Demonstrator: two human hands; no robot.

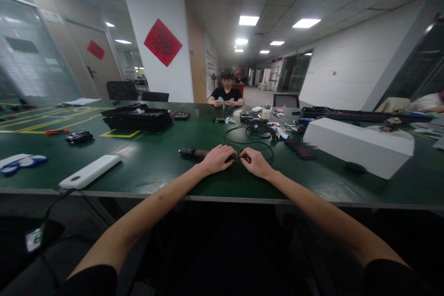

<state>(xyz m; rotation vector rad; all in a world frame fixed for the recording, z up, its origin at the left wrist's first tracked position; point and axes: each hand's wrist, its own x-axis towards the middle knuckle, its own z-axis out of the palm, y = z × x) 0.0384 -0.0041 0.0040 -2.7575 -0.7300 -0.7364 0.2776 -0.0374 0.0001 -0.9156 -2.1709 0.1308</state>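
Observation:
A dark electric screwdriver (197, 153) lies along the green table, its tip pointing left. My left hand (218, 160) is closed around the rear part of its body. Just right of it, my right hand (257, 163) pinches the end of a black cable (272, 150) at the screwdriver's tail. The two hands almost meet there, and I cannot tell whether the connector is fully in. Behind my right hand the cable runs back in loops over the table.
A white power bank-like block (95, 171) lies left, a black tray (137, 118) behind it. To the right stand a long white box (360, 145) and a dark flat object (301, 149). Small parts clutter the back. Across the table sits another person (226, 95).

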